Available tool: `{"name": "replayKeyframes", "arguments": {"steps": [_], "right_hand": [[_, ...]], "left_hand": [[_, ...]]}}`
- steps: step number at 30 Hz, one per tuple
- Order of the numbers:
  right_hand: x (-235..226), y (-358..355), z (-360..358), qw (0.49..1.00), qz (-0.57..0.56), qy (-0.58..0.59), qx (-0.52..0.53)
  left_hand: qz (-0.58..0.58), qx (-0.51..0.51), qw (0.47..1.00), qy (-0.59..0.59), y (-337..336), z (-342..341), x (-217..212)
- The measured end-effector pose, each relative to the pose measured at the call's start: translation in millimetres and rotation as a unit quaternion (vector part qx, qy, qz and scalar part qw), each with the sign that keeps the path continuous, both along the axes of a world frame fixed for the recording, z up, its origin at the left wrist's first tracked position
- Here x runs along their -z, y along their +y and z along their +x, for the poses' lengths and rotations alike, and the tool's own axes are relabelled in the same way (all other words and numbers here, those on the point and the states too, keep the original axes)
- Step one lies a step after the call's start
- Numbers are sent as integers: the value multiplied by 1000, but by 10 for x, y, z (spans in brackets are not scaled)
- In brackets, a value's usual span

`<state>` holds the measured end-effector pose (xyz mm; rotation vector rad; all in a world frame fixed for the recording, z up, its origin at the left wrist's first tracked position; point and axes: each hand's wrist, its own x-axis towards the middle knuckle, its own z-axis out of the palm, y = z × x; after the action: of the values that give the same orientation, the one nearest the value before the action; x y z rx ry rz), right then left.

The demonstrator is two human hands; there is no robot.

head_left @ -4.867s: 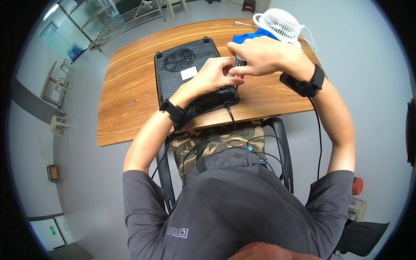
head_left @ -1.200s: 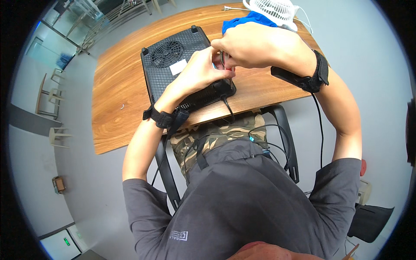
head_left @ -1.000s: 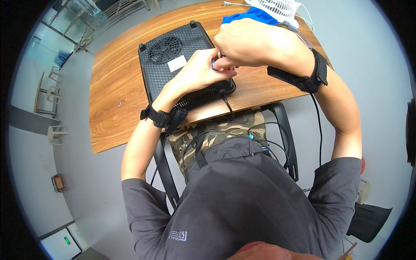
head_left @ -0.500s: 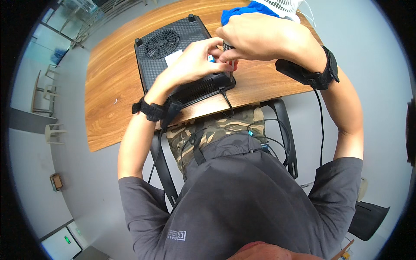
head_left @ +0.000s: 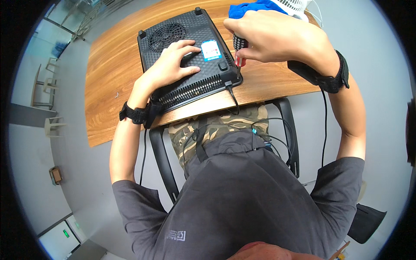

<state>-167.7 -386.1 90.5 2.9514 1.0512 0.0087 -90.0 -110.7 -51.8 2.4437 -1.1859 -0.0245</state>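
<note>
A black flat appliance (head_left: 188, 54) lies upside down on the wooden worktop (head_left: 108, 82), its ribbed underside facing up, which puts the round fan grille (head_left: 167, 35), the pale label (head_left: 211, 49) and the small feet within reach from above. It sits slightly turned, with its slotted vent edge toward the person and its black cord (head_left: 232, 96) leaving the near right corner and dropping over the worktop's edge.

The left hand (head_left: 173, 60) lies flat and open on the underside, fingers spread toward the label and gripping nothing; judging by the pose, it presses down to keep the housing from shifting. The right hand (head_left: 268, 37) is clenched around a screwdriver (head_left: 239, 50) with a dark chequered and red handle, held upright at the appliance's right edge. The tip is hidden, so whether it sits in a screw cannot be told. The upright hold suits pushing straight down onto the casing.

Counted: one appliance, one fan grille, one label, three feet visible at the corners plus one round knob near the label, one screwdriver and one cord. Each wrist wears one black strap, with a thin cable running down toward the body.

Behind the right hand, a blue cloth (head_left: 253, 6) and a white fan-like grille (head_left: 297, 5) lie at the far edge, partly hidden. The person sits on a black chair (head_left: 288, 125) drawn up to the worktop.
</note>
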Motion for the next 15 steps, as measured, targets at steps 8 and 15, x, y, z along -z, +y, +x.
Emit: {"name": "replayKeyframes", "arguments": {"steps": [8,15], "right_hand": [[-236,184,18,986,-119,77,86],[-121,158,-1,997,-70,7,45]], "left_hand": [[-9,2,1000,8,14,-11,14],[-14,5,1000,14,27,-8,24]]}}
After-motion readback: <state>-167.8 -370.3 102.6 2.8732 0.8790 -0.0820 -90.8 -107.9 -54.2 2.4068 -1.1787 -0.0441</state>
